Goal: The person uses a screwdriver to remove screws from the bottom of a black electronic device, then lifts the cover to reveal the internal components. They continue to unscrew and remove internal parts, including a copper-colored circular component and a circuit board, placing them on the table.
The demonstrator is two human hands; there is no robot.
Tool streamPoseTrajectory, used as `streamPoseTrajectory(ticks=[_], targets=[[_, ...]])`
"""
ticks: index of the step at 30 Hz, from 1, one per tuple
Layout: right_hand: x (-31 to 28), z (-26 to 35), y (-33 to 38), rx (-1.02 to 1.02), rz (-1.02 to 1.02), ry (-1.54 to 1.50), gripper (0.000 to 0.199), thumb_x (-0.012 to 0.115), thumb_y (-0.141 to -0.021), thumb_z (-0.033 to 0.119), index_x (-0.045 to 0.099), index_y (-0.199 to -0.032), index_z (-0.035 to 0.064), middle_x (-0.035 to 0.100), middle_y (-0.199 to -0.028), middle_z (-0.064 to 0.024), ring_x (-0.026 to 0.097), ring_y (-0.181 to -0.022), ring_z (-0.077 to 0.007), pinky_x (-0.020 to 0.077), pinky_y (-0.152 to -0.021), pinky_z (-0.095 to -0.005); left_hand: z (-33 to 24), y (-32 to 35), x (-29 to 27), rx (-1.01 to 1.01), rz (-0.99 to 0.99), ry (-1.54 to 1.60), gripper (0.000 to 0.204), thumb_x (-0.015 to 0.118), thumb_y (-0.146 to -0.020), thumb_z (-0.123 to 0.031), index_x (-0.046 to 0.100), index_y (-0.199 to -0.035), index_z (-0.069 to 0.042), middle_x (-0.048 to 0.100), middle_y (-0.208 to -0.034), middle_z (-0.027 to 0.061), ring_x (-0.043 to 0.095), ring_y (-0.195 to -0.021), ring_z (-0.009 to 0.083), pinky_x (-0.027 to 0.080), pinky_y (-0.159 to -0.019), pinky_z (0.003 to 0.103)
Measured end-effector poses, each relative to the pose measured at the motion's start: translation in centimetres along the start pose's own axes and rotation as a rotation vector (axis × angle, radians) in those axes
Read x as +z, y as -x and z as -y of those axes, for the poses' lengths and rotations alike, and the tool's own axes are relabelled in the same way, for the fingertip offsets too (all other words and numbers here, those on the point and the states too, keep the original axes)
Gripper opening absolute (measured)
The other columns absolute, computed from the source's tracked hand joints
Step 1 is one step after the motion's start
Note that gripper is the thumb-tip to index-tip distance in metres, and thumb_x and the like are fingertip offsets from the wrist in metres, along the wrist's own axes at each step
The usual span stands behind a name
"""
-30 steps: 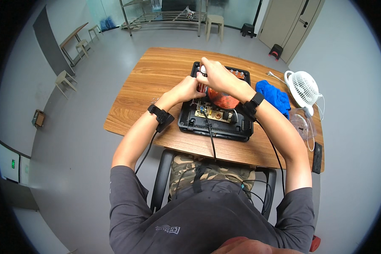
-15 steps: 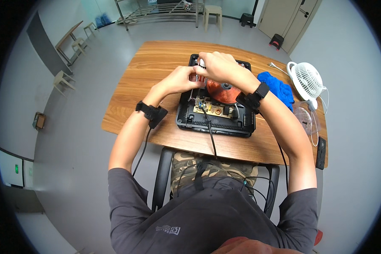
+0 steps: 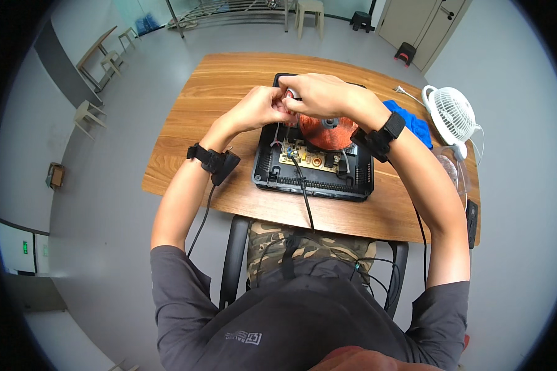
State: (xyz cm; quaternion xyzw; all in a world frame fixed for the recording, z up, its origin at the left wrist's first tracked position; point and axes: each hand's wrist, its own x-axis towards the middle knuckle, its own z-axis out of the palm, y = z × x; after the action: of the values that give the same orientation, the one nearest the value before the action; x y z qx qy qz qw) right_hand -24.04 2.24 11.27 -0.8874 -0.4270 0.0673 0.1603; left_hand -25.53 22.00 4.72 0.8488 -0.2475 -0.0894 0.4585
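Note:
An opened induction cooker's black housing (image 3: 312, 190) lies on the wooden table, with a round copper coil (image 3: 328, 137) and a tan circuit board (image 3: 303, 156) inside. My right hand (image 3: 320, 94) is closed around a small red-and-white thing (image 3: 291, 94), mostly hidden by the fingers, over the far left part of the housing. Close against it, my left hand (image 3: 260, 109) has its fingers pinched together by the coil's left edge; what they hold is hidden. A black cord (image 3: 303, 187) runs from the board over the housing's near edge toward me.
To the right of the housing are a bunched blue cloth (image 3: 410, 122), a white fan (image 3: 453, 114) with its cable, and a clear plastic bag (image 3: 447, 162). A black flat device (image 3: 472, 224) sits at the table's right edge. Wires trail from both wristbands.
My right hand has turned, and its wrist has shifted a little to the right; the red side of the held thing now shows. My left hand stays pinched close by. The view has shifted slightly.

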Motion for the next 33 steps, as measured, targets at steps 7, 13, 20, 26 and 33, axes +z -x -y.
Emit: streamPoseTrajectory(ticks=[7,13,20,26,33], targets=[[-0.7,1.9,-0.1,0.065,-0.063,0.208,0.046,0.054,-0.093,0.046,0.066,-0.101,0.0019,0.071,-0.092,-0.0233,0.068,-0.090,-0.0415,0.0533,-0.081,-0.0492,0.4,0.3,0.5,0.026,-0.159,-0.109,0.032,0.087,-0.069,-0.016,0.065,-0.086,0.001,0.065,-0.073,0.0041,0.058,-0.070,0.0095,0.049,-0.066,0.028],[0.4,1.3,-1.6,0.121,-0.137,0.397,0.056,0.051,-0.094,0.051,0.071,-0.086,-0.0004,0.070,-0.078,-0.0220,0.069,-0.076,-0.0411,0.0551,-0.072,-0.0504,0.3,0.1,0.7,0.064,-0.174,-0.124,0.027,0.086,-0.072,-0.017,0.071,-0.087,0.000,0.061,-0.068,0.0015,0.051,-0.063,0.0102,0.045,-0.062,0.029],[-0.2,1.4,-1.0,0.056,-0.065,0.204,0.037,0.051,-0.095,0.038,0.063,-0.108,0.0057,0.072,-0.089,-0.0191,0.068,-0.087,-0.0390,0.0530,-0.078,-0.0498,0.5,0.5,-0.4,-0.055,-0.060,-0.005,0.020,0.080,-0.078,-0.011,0.071,-0.090,0.002,0.075,-0.090,0.0085,0.069,-0.091,0.0132,0.055,-0.083,0.029],[-0.1,1.5,-0.9,0.037,-0.133,0.281,0.046,0.052,-0.096,0.048,0.068,-0.105,0.0061,0.071,-0.084,-0.0199,0.069,-0.081,-0.0408,0.0547,-0.076,-0.0490,-0.3,0.6,0.2,0.021,-0.142,-0.168,0.015,0.081,-0.077,-0.010,0.072,-0.086,-0.003,0.073,-0.087,0.0020,0.062,-0.077,0.0076,0.050,-0.071,0.028],[1.0,1.3,-2.1,0.099,-0.136,0.375,0.051,0.048,-0.097,0.049,0.069,-0.095,0.0018,0.070,-0.078,-0.0222,0.070,-0.074,-0.0386,0.0561,-0.070,-0.0475,-0.8,0.9,0.7,-0.012,-0.153,-0.153,0.022,0.084,-0.074,-0.016,0.073,-0.088,-0.002,0.062,-0.070,0.0003,0.051,-0.065,0.0093,0.045,-0.063,0.029]])
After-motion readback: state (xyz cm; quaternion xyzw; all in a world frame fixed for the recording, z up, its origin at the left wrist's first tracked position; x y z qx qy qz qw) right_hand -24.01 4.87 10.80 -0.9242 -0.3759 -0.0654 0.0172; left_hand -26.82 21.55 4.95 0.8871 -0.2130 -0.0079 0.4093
